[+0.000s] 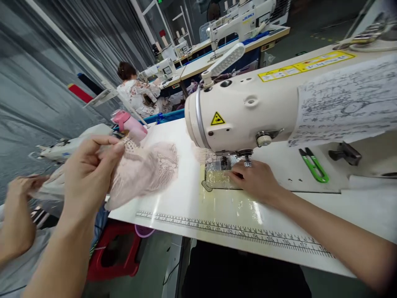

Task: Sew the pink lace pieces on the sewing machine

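My left hand (96,169) pinches the edge of a pale pink lace piece (139,174) between thumb and fingers, raised over the left end of the white sewing table (176,198). The fabric hangs down to the right, slightly blurred. My right hand (254,178) rests by the needle area of the cream sewing machine (235,111), its fingers curled by the presser foot; what they hold, if anything, is hidden. Another bit of pink lace (203,155) lies just left of the presser foot.
Green thread snips (314,165) lie right of my right hand. A pink bottle (128,124) stands beyond the fabric. At far left another person's hand (26,186) is near cloth. A red stool (116,252) is below; a seated person (139,93) works behind.
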Demonstrator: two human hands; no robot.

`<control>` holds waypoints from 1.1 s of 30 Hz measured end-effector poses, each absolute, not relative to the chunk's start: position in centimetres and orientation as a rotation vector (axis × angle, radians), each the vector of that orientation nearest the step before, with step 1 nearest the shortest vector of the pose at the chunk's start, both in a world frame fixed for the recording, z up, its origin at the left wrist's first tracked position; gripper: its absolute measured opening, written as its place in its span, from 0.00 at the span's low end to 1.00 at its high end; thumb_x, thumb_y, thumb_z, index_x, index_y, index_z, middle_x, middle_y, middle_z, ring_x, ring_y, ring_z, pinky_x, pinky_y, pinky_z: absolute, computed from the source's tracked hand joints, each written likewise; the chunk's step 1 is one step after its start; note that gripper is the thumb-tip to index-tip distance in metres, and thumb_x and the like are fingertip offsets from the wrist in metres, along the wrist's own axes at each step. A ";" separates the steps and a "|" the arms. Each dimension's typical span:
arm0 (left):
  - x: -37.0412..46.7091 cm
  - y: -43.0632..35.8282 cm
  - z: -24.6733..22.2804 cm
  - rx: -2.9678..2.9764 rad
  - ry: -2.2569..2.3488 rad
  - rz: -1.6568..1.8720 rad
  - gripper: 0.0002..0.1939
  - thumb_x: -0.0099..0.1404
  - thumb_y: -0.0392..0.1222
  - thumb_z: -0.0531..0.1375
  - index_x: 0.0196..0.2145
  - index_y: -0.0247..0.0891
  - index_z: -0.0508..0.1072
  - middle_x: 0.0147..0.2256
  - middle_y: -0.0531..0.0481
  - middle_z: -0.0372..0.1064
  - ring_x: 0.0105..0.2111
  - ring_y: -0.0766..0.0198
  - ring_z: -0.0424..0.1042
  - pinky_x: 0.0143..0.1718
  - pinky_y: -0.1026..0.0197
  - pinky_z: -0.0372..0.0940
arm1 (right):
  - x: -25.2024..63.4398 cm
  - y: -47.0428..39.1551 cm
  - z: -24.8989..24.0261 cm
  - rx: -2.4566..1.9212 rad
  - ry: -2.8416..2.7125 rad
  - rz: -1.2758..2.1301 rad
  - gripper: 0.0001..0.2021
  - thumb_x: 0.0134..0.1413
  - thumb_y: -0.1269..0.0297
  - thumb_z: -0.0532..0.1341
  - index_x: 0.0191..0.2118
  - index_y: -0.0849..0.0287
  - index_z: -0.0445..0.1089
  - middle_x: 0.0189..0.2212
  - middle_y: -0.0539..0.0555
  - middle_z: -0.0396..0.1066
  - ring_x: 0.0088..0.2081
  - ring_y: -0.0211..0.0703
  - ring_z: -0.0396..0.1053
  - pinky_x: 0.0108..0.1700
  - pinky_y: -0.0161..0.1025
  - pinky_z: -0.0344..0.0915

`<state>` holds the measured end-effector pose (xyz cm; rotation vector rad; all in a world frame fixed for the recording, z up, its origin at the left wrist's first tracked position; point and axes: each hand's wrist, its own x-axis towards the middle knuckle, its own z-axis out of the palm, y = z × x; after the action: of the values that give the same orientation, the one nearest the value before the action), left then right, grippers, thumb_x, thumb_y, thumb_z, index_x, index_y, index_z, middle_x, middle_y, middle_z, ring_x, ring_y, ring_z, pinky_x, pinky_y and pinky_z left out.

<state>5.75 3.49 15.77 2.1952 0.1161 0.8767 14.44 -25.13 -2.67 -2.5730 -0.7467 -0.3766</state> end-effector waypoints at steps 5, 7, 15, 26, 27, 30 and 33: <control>9.1 -2.2 9.6 2.012 0.028 0.116 0.14 0.59 0.54 0.64 0.34 0.42 0.70 0.22 0.57 0.67 0.16 0.68 0.64 0.16 0.68 0.59 | 15.0 -25.5 -2.1 -2.667 -0.584 -0.355 0.23 0.65 0.52 0.49 0.26 0.57 0.71 0.24 0.53 0.70 0.29 0.41 0.65 0.33 0.37 0.52; 11.4 -3.8 6.3 2.206 -0.156 -0.083 0.12 0.65 0.52 0.58 0.35 0.41 0.71 0.22 0.55 0.69 0.19 0.65 0.67 0.18 0.67 0.59 | 15.4 -25.7 -1.9 -2.675 -0.562 -0.362 0.20 0.65 0.54 0.50 0.28 0.58 0.71 0.26 0.54 0.71 0.31 0.43 0.66 0.35 0.38 0.55; 10.1 -7.6 0.0 2.787 -0.876 0.448 0.12 0.71 0.38 0.52 0.47 0.34 0.72 0.45 0.42 0.73 0.43 0.56 0.73 0.37 0.56 0.71 | 16.1 -26.3 -2.4 -2.576 -0.600 -0.498 0.13 0.60 0.71 0.51 0.36 0.58 0.73 0.33 0.55 0.73 0.37 0.45 0.68 0.37 0.39 0.61; 11.6 -5.1 -2.1 2.827 -1.200 0.455 0.25 0.67 0.33 0.48 0.60 0.23 0.60 0.59 0.36 0.62 0.59 0.49 0.62 0.56 0.46 0.66 | 15.1 -25.6 -2.8 -2.631 -0.974 -0.761 0.14 0.59 0.75 0.53 0.42 0.55 0.74 0.36 0.53 0.76 0.33 0.40 0.69 0.42 0.40 0.59; 11.8 -5.0 -2.1 2.820 -1.198 0.456 0.25 0.67 0.33 0.48 0.60 0.23 0.61 0.59 0.36 0.62 0.60 0.49 0.61 0.56 0.46 0.66 | 15.1 -25.6 -2.8 -2.658 -0.973 -0.756 0.13 0.60 0.74 0.53 0.43 0.55 0.74 0.36 0.54 0.76 0.34 0.40 0.70 0.42 0.41 0.59; 12.1 -4.8 -2.3 2.788 -1.174 0.471 0.25 0.67 0.34 0.48 0.60 0.24 0.61 0.59 0.36 0.62 0.61 0.48 0.60 0.57 0.46 0.65 | 15.3 -25.5 -2.8 -2.694 -0.989 -0.673 0.13 0.60 0.74 0.54 0.44 0.55 0.73 0.37 0.54 0.76 0.37 0.42 0.71 0.42 0.41 0.59; 12.4 -4.9 -2.5 2.769 -1.146 0.462 0.25 0.67 0.34 0.49 0.60 0.24 0.61 0.59 0.36 0.62 0.61 0.49 0.60 0.57 0.46 0.65 | 15.6 -25.5 -3.0 -2.709 -0.981 -0.571 0.13 0.60 0.73 0.54 0.46 0.54 0.72 0.36 0.55 0.76 0.38 0.44 0.71 0.39 0.41 0.60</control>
<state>12.41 -4.85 -2.53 2.7694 -1.1457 0.4617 15.55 -25.49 -3.00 -2.7095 -0.9809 -0.5709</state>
